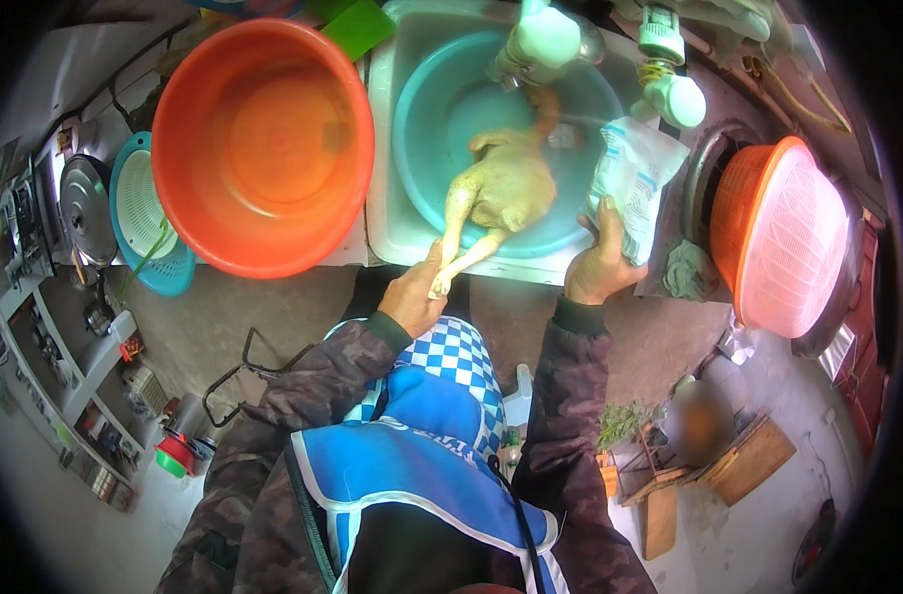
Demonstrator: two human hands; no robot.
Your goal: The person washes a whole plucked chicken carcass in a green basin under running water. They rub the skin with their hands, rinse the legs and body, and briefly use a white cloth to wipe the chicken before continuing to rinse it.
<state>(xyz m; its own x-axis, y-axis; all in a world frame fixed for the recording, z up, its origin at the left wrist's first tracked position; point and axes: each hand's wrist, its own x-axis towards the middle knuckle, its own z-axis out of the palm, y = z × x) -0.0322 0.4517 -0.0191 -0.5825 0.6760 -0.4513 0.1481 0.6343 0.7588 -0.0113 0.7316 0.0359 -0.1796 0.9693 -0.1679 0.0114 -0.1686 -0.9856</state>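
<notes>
A plucked whole chicken [507, 182] lies partly over a light-blue plastic basin [451, 89], its neck towards the basin's far side. My left hand [414, 293] grips both of its feet just in front of the sink's near edge. In my right hand [603, 260] is a white and blue plastic packet [637, 182] bearing print, held upright over the basin's right rim. The basin stands in a white sink [382, 148]. Above its far side is a faucet [518, 63], which hides part of the basin.
To the left is a large orange basin [273, 148], with a blue and white colander [143, 200] beyond it. At right stand an orange and pink strainer basket [781, 237] and a crumpled cloth [689, 271]. A valve with white fittings [666, 67] is at the back right.
</notes>
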